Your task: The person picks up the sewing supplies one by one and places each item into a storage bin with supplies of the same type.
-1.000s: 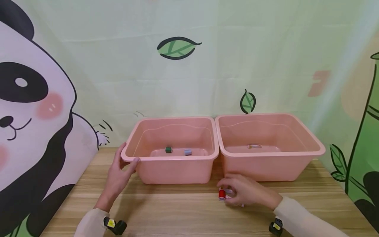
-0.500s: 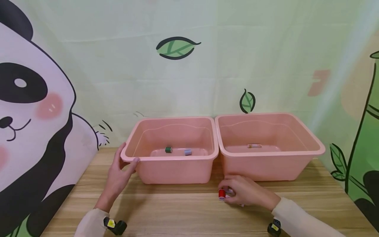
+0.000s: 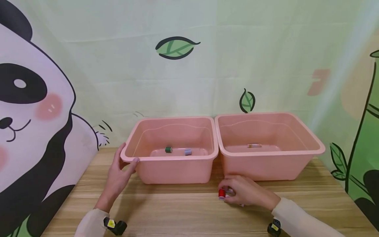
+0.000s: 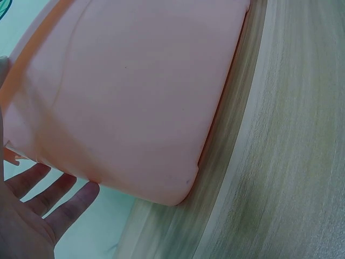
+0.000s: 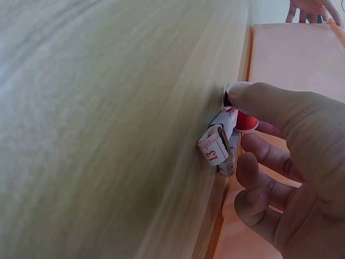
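My left hand (image 3: 116, 176) holds the front left corner of the left pink bin (image 3: 177, 171), thumb on the rim and fingers along its outer side. Low over the wooden table, my right hand (image 3: 244, 190) pinches a red thread spool (image 3: 221, 194) between thumb and forefinger. Right beside that spool, partly under the hand, lies a folded tape measure (image 5: 214, 148), white with red markings. In the right wrist view the other fingers curl loosely near the tape. A green thread spool (image 3: 168, 150) and a pale blue thread spool (image 3: 188, 152) lie inside the left bin.
The right pink bin (image 3: 272, 168) stands against the left one, just behind my right hand. In it lies a small pale bundle (image 3: 254, 145). The wooden table (image 3: 177, 214) extends toward me. A printed cloth (image 3: 189, 82) hangs behind the bins.
My right hand has shifted very slightly at the red thread spool since the first frame. My left hand and both bins stay where they were.
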`<action>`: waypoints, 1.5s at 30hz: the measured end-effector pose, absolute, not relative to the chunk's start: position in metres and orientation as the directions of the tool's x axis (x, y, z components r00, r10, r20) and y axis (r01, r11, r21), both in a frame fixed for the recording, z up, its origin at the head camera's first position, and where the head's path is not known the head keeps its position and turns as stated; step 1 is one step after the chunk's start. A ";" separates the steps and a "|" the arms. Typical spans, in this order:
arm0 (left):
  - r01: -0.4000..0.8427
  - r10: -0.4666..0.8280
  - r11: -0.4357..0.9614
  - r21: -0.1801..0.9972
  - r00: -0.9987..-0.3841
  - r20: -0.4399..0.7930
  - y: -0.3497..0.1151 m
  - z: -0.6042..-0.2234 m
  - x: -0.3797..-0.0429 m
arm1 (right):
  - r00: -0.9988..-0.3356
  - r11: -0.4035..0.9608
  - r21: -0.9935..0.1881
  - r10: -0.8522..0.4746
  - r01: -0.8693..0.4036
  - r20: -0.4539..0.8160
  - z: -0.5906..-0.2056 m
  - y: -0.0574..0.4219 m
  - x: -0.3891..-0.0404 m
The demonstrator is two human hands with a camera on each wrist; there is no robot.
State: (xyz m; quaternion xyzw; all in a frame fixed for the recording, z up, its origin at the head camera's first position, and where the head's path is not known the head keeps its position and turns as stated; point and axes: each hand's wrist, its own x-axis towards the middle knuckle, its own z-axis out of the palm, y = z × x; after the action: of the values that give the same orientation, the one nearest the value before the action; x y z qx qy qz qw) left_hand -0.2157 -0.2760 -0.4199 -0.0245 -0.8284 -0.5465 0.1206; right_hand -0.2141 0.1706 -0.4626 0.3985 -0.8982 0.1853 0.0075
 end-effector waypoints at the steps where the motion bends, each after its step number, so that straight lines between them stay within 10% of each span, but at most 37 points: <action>1: 0.173 -0.091 0.402 0.899 -0.970 0.227 -0.276 -0.420 -0.216 | -0.680 0.611 -0.325 -0.714 -0.722 0.167 -0.463 0.171 -0.214; 45: 0.154 -0.090 0.415 0.897 -0.974 0.209 -0.277 -0.420 -0.217 | -0.656 0.569 -0.360 -0.731 -0.739 0.189 -0.443 0.170 -0.212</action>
State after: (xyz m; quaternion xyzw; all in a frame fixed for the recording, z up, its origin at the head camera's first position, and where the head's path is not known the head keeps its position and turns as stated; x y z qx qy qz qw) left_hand -0.2171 -0.2767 -0.4204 -0.0193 -0.8335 -0.5405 0.1130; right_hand -0.2120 0.1704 -0.4431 0.4148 -0.8858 0.2078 0.0097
